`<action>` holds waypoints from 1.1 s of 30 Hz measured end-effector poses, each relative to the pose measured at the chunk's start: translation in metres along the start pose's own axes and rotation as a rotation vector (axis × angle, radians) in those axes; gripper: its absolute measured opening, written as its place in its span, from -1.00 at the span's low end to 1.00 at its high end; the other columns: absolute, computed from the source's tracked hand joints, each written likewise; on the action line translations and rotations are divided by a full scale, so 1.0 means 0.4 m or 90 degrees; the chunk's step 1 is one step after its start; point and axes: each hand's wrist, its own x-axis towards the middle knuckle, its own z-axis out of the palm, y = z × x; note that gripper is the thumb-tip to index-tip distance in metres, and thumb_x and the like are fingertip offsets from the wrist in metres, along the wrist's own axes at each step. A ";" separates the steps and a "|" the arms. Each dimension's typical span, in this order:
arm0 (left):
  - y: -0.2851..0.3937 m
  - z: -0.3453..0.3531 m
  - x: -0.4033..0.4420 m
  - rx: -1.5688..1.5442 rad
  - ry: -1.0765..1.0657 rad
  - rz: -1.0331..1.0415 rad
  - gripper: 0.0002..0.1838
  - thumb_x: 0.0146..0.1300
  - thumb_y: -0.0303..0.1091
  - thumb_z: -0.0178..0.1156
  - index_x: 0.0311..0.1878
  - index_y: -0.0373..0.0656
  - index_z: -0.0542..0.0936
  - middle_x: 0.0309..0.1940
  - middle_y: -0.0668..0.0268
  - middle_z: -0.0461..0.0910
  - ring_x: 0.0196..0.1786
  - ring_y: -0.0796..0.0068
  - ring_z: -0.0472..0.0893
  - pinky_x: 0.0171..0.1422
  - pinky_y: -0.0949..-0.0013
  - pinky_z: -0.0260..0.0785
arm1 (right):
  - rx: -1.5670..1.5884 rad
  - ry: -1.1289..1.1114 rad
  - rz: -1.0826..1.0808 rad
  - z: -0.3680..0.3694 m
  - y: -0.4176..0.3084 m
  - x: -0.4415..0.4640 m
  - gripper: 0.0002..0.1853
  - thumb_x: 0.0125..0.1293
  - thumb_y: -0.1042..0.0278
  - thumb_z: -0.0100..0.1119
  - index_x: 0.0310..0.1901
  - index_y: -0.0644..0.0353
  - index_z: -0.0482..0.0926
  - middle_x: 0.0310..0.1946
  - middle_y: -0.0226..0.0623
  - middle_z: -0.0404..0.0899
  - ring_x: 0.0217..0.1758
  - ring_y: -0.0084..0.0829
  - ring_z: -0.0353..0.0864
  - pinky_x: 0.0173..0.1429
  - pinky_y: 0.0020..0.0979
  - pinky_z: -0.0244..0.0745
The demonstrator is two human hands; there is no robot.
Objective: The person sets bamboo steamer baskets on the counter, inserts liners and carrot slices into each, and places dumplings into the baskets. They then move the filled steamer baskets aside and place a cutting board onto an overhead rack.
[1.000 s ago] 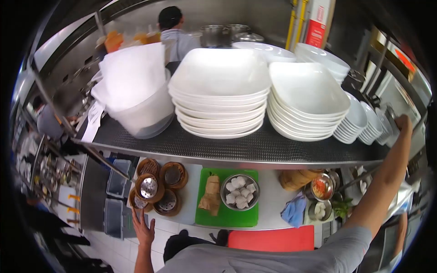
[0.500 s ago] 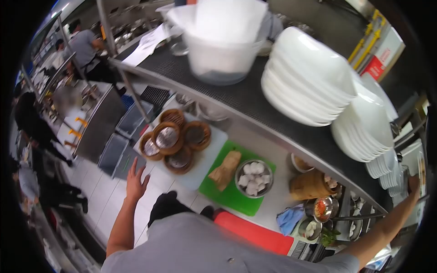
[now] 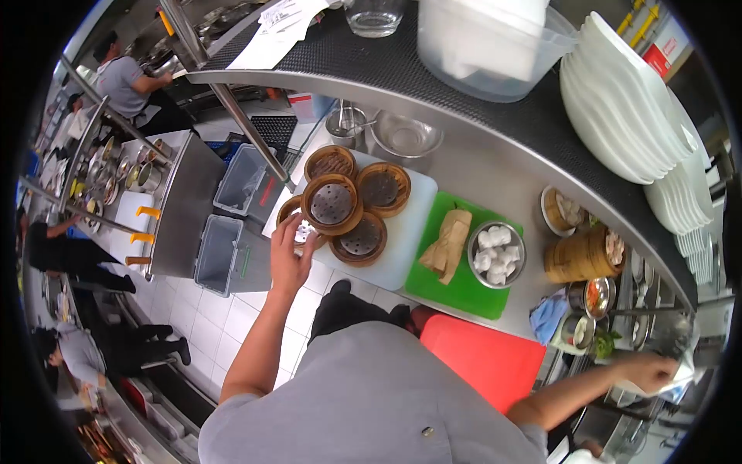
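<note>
The left hand [image 3: 290, 261] is farthest left, its fingers spread and slightly bent, nothing enclosed between them; the fingertips overlap the near edge of the leftmost bamboo basket [image 3: 284, 207], though from above I cannot tell whether they press on it; this basket sits at the left edge of the white board [image 3: 412, 232] on the steel table [image 3: 462, 179], partly under the top basket [image 3: 332, 203], which overlaps its neighbours and looks to rest on their rims; each basket should be light and fairly stiff, the woven wood giving a dry, sure grip, while the perforated metal disc [image 3: 331, 203] inside is likely smoother and may slide if the basket tilts; the best hold is low on the outer wall, thumb and fingers on opposite sides; the top basket, perched on rims, would probably rock if its neighbour were pulled; further right, on the green board [image 3: 479, 303], lie a brown paper bundle [image 3: 446, 243] and, just beside it, a metal bowl [image 3: 497, 255] of white pieces; well apart at far right, the right hand [image 3: 648, 373] has its fingers curled beside a whitish thing [image 3: 685, 371], and I cannot tell whether it grips it.
</note>
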 end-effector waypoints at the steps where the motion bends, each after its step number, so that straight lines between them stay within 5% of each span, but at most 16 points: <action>1: 0.000 0.006 0.030 -0.009 -0.036 -0.040 -0.41 0.36 -0.15 0.35 0.37 -0.17 0.48 0.34 -0.03 0.47 0.34 -0.09 0.49 0.41 0.06 0.36 | 0.067 -0.070 0.038 -0.062 -0.128 -0.127 -0.76 0.48 0.29 0.11 -0.26 0.27 0.63 -0.50 -0.21 0.62 -0.52 -0.35 0.49 -0.33 -0.22 0.52; 2: -0.020 0.025 0.057 -0.012 -0.051 -0.034 -0.41 0.36 -0.15 0.35 0.37 -0.17 0.48 0.34 -0.03 0.47 0.34 -0.09 0.49 0.41 0.06 0.36 | -0.273 -0.384 -0.127 -0.115 -0.360 -0.222 -0.82 0.50 0.33 0.11 -0.06 0.27 0.57 -0.29 -0.31 0.63 -0.31 -0.34 0.61 -0.17 -0.22 0.58; 3: -0.054 0.056 0.083 -0.028 -0.060 -0.084 -0.33 0.34 -0.06 0.34 0.41 -0.19 0.42 0.32 -0.09 0.47 0.34 -0.12 0.48 0.39 0.03 0.36 | -0.015 -0.524 -0.007 -0.107 -0.507 -0.356 -0.83 0.48 0.36 0.14 -0.06 0.26 0.62 -0.24 -0.28 0.68 -0.23 -0.32 0.66 -0.09 -0.24 0.60; 5: -0.126 0.103 0.122 -0.021 -0.075 -0.115 -0.21 0.31 0.05 0.34 0.45 -0.22 0.33 0.24 -0.20 0.51 0.32 -0.17 0.50 0.35 -0.03 0.38 | 0.505 -0.676 0.440 -0.087 -0.801 -0.623 -0.82 0.43 0.43 0.19 -0.04 0.25 0.71 -0.15 -0.22 0.78 -0.06 -0.28 0.75 0.08 -0.26 0.65; 7: -0.235 0.166 0.156 -0.088 -0.136 -0.138 -0.21 0.27 -0.02 0.36 0.41 -0.30 0.32 0.00 -0.28 0.64 0.14 -0.24 0.63 0.24 -0.10 0.46 | 0.514 -0.829 0.248 -0.041 -1.093 -0.614 -0.82 0.35 0.46 0.31 -0.05 0.09 0.78 -0.07 -0.15 0.77 -0.08 -0.14 0.76 0.07 -0.29 0.66; 9: -0.239 0.152 0.173 -0.248 -0.230 -0.295 -0.35 0.26 -0.20 0.30 0.33 -0.37 0.40 -0.20 -0.17 0.72 -0.04 -0.16 0.73 0.11 -0.04 0.55 | 0.629 -0.916 0.274 0.030 -1.271 -0.686 -0.80 0.36 0.41 0.32 -0.01 0.04 0.78 -0.07 -0.20 0.75 -0.07 -0.18 0.76 0.03 -0.28 0.67; 12: -0.181 0.062 0.157 -0.338 -0.213 -0.360 -0.46 0.24 -0.32 0.25 0.27 -0.35 0.49 -0.21 -0.06 0.73 -0.13 0.12 0.79 -0.01 0.12 0.60 | 0.722 -0.926 0.096 0.118 -1.429 -0.836 -0.76 0.41 0.34 0.27 0.06 0.01 0.75 0.12 -0.26 0.68 -0.04 -0.20 0.76 0.05 -0.28 0.68; 13: -0.218 0.058 0.147 -0.296 -0.125 -0.186 -0.47 0.24 -0.38 0.25 0.29 -0.32 0.51 -0.20 -0.02 0.73 -0.16 0.20 0.79 -0.03 0.19 0.62 | 0.714 -0.926 0.100 0.118 -1.470 -0.855 -0.76 0.41 0.34 0.27 0.06 0.01 0.75 0.12 -0.26 0.68 -0.04 -0.20 0.76 0.05 -0.28 0.68; 14: -0.257 0.042 0.118 -0.326 -0.177 -0.276 -0.44 0.25 -0.42 0.24 0.34 -0.30 0.48 -0.16 -0.01 0.73 -0.12 0.20 0.79 0.03 0.19 0.61 | 0.721 -0.991 0.091 0.118 -1.508 -0.875 -0.74 0.43 0.29 0.23 0.09 -0.01 0.75 0.19 -0.29 0.64 0.07 -0.19 0.71 0.17 -0.19 0.62; 16: -0.248 -0.066 0.104 -0.293 -0.186 -0.245 -0.41 0.25 -0.43 0.25 0.38 -0.27 0.47 -0.14 0.04 0.73 -0.17 0.24 0.79 -0.06 0.22 0.64 | 0.720 -1.069 0.080 0.099 -1.549 -0.924 -0.72 0.46 0.23 0.19 0.11 -0.02 0.74 0.26 -0.33 0.60 0.18 -0.17 0.67 0.30 -0.10 0.55; 18: -0.274 -0.112 0.095 -0.395 -0.197 -0.308 -0.39 0.26 -0.46 0.24 0.41 -0.26 0.44 -0.07 0.05 0.72 -0.26 0.31 0.79 -0.21 0.28 0.67 | 0.537 -0.947 -0.297 0.050 -1.570 -0.969 -0.68 0.48 0.11 0.10 0.12 -0.06 0.74 0.32 -0.35 0.56 0.45 -0.14 0.44 0.53 0.18 0.21; 19: -0.287 -0.122 0.092 -0.386 -0.179 -0.289 -0.38 0.26 -0.48 0.25 0.42 -0.26 0.43 -0.03 0.04 0.69 -0.33 0.34 0.78 -0.31 0.33 0.69 | 0.530 -1.093 -0.232 0.033 -1.577 -0.977 -0.64 0.46 0.06 0.11 0.14 -0.05 0.72 0.37 -0.38 0.53 0.59 -0.12 0.23 0.58 0.30 -0.03; 22: -0.316 -0.116 0.104 -0.396 -0.179 -0.295 -0.37 0.25 -0.49 0.27 0.43 -0.26 0.42 -0.01 0.04 0.68 -0.32 0.34 0.78 -0.28 0.34 0.70 | 0.552 -1.135 -0.282 0.010 -1.559 -0.939 -0.63 0.43 0.08 0.14 0.17 -0.02 0.69 0.41 -0.30 0.48 0.56 -0.11 0.28 0.56 0.22 0.07; 26: -0.336 -0.028 0.126 -0.470 -0.197 -0.292 -0.46 0.29 -0.49 0.26 0.35 -0.28 0.47 -0.04 0.13 0.65 -0.21 0.42 0.72 -0.26 0.32 0.71 | 0.543 -0.916 -0.154 -0.033 -1.481 -0.919 -0.63 0.39 0.13 0.17 0.16 0.01 0.68 0.39 -0.16 0.48 0.43 -0.06 0.41 0.48 0.18 0.18; 29: -0.362 0.052 0.169 -0.461 -0.291 -0.242 -0.48 0.35 -0.43 0.26 0.35 -0.25 0.43 0.00 0.17 0.60 -0.16 0.40 0.69 -0.25 0.33 0.72 | 0.560 -0.867 0.184 -0.078 -1.377 -0.838 -0.75 0.40 0.20 0.19 -0.03 0.10 0.74 0.23 -0.12 0.60 0.28 -0.02 0.52 0.33 0.06 0.39; 33: -0.252 0.143 0.213 -0.515 -0.327 -0.257 -0.42 0.39 -0.35 0.28 0.42 -0.24 0.38 0.14 0.16 0.54 -0.18 0.41 0.68 -0.30 0.36 0.70 | 0.439 -0.777 0.267 -0.149 -1.081 -0.638 -0.80 0.29 0.42 0.28 -0.07 0.18 0.70 0.07 -0.13 0.67 0.10 -0.05 0.63 0.19 -0.14 0.53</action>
